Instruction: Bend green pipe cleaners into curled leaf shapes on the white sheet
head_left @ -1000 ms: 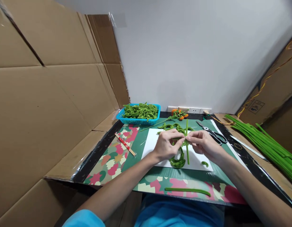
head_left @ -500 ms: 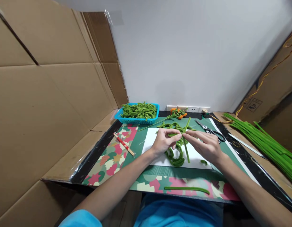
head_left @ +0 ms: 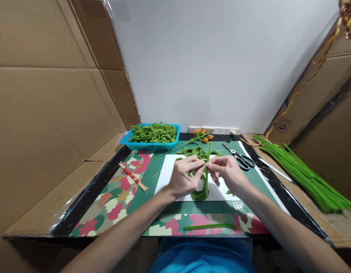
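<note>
Between my fingertips a green pipe cleaner (head_left: 206, 184) stands nearly upright over the white sheet (head_left: 164, 178). My left hand (head_left: 187, 176) pinches it near its middle from the left. From the right, my right hand (head_left: 226, 171) pinches it at the same height, thumb and forefinger together. Under the hands lie several curled green pipe cleaner pieces (head_left: 199, 196), partly hidden by my fingers. A small green piece (head_left: 229, 192) rests beside my right wrist. Nearer to me, one straight pipe cleaner (head_left: 211, 226) lies on the patterned mat edge.
A blue basket (head_left: 149, 146) heaped with bent green pieces stands at the back left. Orange pipe cleaner flowers (head_left: 203, 135) lie by the wall sockets. Scissors (head_left: 241, 159) and a long bundle of green pipe cleaners (head_left: 303, 174) are on the right; wrapped chopsticks (head_left: 132, 176) lie left.
The view has turned slightly right. The pipe cleaner has gone from slanted to nearly upright, and my right hand has turned, its fingers now more curled around the pinch.
</note>
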The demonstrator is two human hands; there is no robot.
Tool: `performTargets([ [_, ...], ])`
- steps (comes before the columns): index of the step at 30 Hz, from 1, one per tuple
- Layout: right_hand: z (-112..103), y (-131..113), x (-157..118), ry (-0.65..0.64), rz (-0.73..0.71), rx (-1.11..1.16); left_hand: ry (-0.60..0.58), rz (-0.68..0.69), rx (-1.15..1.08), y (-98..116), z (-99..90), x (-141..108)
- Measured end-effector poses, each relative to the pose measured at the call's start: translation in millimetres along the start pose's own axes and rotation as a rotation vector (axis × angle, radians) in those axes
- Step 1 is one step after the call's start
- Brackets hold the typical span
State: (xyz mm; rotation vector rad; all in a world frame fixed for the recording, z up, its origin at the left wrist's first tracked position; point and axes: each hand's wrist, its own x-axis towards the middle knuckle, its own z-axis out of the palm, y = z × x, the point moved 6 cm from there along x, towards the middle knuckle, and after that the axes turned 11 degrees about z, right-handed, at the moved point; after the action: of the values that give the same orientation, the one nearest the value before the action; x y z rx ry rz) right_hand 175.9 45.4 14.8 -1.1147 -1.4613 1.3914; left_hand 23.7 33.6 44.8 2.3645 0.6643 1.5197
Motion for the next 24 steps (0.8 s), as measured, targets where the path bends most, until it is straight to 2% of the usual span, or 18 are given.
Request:
performTargets([
  [2,0,0,3,-0.057,0.046,0.062,-0.014,0.014,0.018,-1,0.6,1],
  [4,-4,-2,4,-0.059,0.025,0.016,-0.033,-0.058,-0.033,-8,2.9,2],
  [8,-10,-4,3,-0.010,-0.061,-0.077,-0.034,-0.360,-0.296,-33,10.9,-2],
  [11,-17,-4,5,0.061,-0.094,0.030,0.006,-0.510,-0.465,-44,15.3,-8],
  [14,-27,0,10,0.105,-0.066,0.235,-0.049,-0.519,-0.505,-42,20.5,-11],
  [17,-32,11,16,0.089,0.010,0.373,-0.098,-0.529,-0.527,-38,25.8,-16],
  [20,-34,19,18,0.098,0.038,0.425,-0.065,-0.536,-0.536,-37,26.0,-19],
  [24,-30,21,17,0.062,0.024,0.389,0.074,-0.529,-0.486,-45,14.4,-19],
])
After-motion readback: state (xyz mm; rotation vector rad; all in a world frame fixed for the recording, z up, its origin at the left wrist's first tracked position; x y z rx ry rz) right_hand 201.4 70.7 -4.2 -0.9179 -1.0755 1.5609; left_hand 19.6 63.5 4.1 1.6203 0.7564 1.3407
